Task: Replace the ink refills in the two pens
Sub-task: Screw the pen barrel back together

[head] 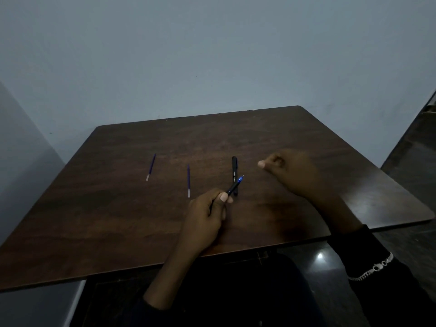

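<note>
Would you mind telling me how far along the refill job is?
Nothing looks finished. The left hand grips one pen, tip exposed. The right hand is blurred beside it. The second pen and two loose refills lie untouched on the table.

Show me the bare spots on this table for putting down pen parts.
Free: the table left of the far refill, its back strip by the wall, and the near edge left of the left hand. Crowded: between the near refill, black pen and right hand.

The dark brown wooden surface [132, 208] carries two thin blue ink refills, one far left [151, 167], one nearer centre [188, 181], and a capped black pen [235, 175].
</note>
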Available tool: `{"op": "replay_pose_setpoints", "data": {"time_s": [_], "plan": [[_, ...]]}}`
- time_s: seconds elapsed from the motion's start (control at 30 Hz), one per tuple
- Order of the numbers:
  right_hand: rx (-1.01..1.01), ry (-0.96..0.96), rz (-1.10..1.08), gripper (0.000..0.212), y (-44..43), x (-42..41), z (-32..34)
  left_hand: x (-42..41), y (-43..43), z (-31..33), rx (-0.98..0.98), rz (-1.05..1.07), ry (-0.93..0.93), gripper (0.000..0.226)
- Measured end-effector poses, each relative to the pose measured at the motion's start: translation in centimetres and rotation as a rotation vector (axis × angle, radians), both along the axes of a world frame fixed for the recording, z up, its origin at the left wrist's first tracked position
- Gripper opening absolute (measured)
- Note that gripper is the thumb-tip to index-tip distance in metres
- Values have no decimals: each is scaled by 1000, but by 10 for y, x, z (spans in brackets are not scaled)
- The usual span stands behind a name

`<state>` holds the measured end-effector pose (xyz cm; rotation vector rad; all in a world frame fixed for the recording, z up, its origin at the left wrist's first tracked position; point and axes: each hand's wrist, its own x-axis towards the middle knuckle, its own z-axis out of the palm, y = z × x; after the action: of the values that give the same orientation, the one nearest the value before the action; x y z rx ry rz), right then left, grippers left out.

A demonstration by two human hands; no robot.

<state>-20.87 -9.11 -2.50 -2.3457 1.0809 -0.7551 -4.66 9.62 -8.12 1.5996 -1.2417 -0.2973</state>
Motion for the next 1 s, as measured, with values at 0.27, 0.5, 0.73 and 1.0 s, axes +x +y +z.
{"op": "replay_pose_setpoints", "data": {"time_s": [0.27, 0.5, 0.73, 1.0], "plan": [[156, 397, -325, 40, -64, -19, -1, 1, 0, 0, 20, -3, 13, 30], [273, 477, -239, 16, -73, -13, 9, 0, 1, 1, 39, -4, 23, 28], [386, 30, -69, 6, -38, -5, 13, 0, 2, 2, 70, -36, -2, 27], [725, -791, 212, 24, 34, 17, 18, 1, 3, 2, 84, -51, -18, 28]]}}
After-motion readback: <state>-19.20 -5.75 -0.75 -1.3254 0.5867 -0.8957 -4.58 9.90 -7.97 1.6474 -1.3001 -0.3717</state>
